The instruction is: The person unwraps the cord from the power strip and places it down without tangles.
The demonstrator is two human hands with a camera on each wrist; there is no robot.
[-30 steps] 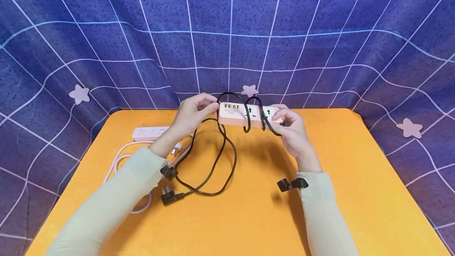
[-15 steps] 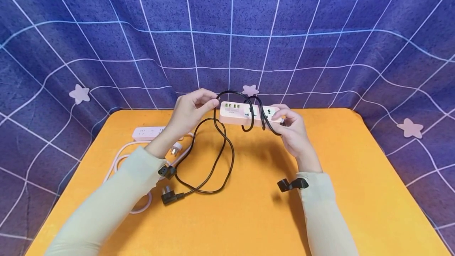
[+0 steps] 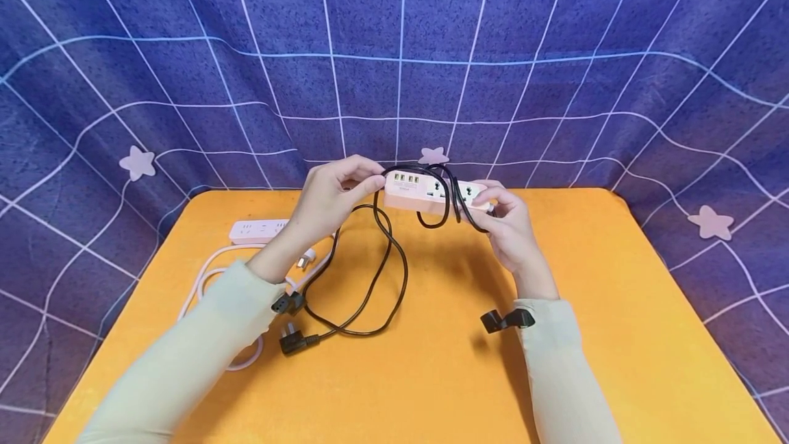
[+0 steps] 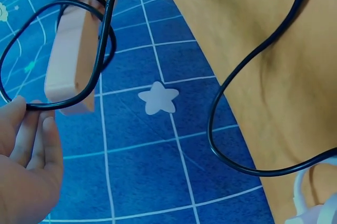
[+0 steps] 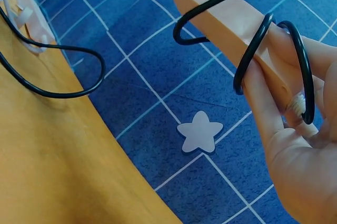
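Observation:
A pink-and-white power strip (image 3: 403,199) with green-edged USB ports and sockets is held above the table, its black cord (image 4: 212,129) looped loosely around it. My right hand (image 3: 511,228) grips the strip's right end, where the cord comes out; in the right wrist view two cord turns lie at the fingers. Between thumb and fingertips my left hand (image 3: 333,197) pinches the cord near the strip's left end. In the left wrist view, that left hand (image 4: 31,155) is just below the strip's end. The cord's black plug (image 3: 294,341) lies on the table.
Under and beside the left forearm, a second pink-and-white power strip (image 3: 253,230) lies on the orange table (image 3: 431,382) with its pale cord and white plug (image 3: 305,259). A blue grid-patterned curtain (image 3: 394,88) stands behind. Black wrist cameras sit at both cuffs.
My left hand has shifted slightly right, carrying the cord with it. The cord's left loop has changed shape and lies flatter along the strip's top edge. My right hand stays in place.

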